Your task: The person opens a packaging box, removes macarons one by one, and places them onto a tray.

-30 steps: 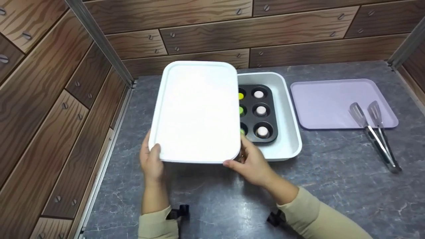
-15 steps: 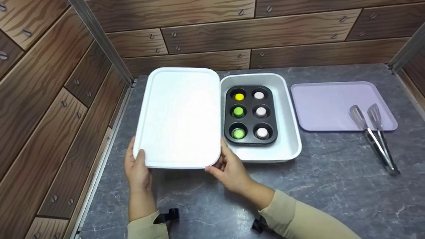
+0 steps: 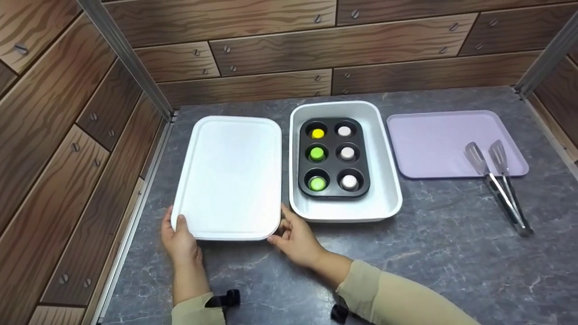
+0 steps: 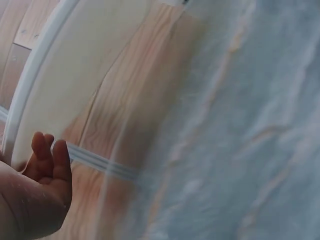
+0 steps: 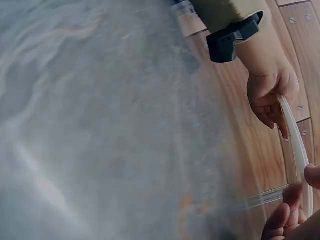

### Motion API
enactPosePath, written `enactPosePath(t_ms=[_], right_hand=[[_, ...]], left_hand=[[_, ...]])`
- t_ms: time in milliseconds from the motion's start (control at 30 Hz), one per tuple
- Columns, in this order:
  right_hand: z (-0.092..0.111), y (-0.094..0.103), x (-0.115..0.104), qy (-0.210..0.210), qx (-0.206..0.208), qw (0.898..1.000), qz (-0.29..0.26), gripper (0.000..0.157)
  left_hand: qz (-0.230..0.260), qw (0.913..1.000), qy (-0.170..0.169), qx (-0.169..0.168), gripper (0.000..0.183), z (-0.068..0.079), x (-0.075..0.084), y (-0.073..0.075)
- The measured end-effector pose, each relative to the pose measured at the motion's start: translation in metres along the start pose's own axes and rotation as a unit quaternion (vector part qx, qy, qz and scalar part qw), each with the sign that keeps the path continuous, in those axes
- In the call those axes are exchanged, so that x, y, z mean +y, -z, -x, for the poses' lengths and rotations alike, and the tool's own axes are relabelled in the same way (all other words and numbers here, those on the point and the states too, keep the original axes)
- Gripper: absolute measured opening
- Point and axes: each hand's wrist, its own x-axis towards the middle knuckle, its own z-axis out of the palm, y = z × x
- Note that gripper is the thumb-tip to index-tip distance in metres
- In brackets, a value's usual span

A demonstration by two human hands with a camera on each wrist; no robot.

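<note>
A white rectangular lid (image 3: 232, 178) lies left of the white container (image 3: 390, 198), its near edge toward me. My left hand (image 3: 179, 239) grips the lid's near left corner, thumb on top and fingers beneath. At the near right corner my right hand (image 3: 300, 239) pinches the rim, its thumb at the edge. The left wrist view has the lid's pale underside (image 4: 95, 55) above my left fingers. In the right wrist view the lid's thin rim (image 5: 296, 132) runs between both hands. Inside the container sits a dark muffin tin (image 3: 332, 169).
The muffin tin's cups hold small round pieces: a yellow one (image 3: 318, 133), two green and several pale ones. To the right, metal tongs (image 3: 501, 189) lean across the near edge of a lilac tray (image 3: 438, 140). Wood-patterned walls (image 3: 271, 49) bound the grey tabletop (image 3: 433, 262) behind and at the sides.
Both hands have carried the lid left, toward me and lower. It overlapped the container before; now a gap shows between them and the whole muffin tin is uncovered.
</note>
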Motion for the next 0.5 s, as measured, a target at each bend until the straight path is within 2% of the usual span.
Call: enactPosePath(t_ms=[133, 300, 500], right_hand=[[-0.002, -0.001, 0.006, -0.016, -0.004, 1.000, 0.010, 0.091], [-0.007, 0.001, 0.008, -0.020, -0.001, 0.999, 0.034, 0.089], [-0.013, -0.002, 0.010, -0.029, 0.000, 0.997, 0.067, 0.090]], left_hand=[[-0.016, 0.9996, 0.021, 0.014, 0.050, -0.002, -0.008, 0.001], [-0.031, 0.9985, 0.043, 0.014, 0.051, -0.006, -0.014, 0.000], [-0.046, 0.9967, 0.066, -0.007, 0.062, -0.009, -0.015, -0.002]])
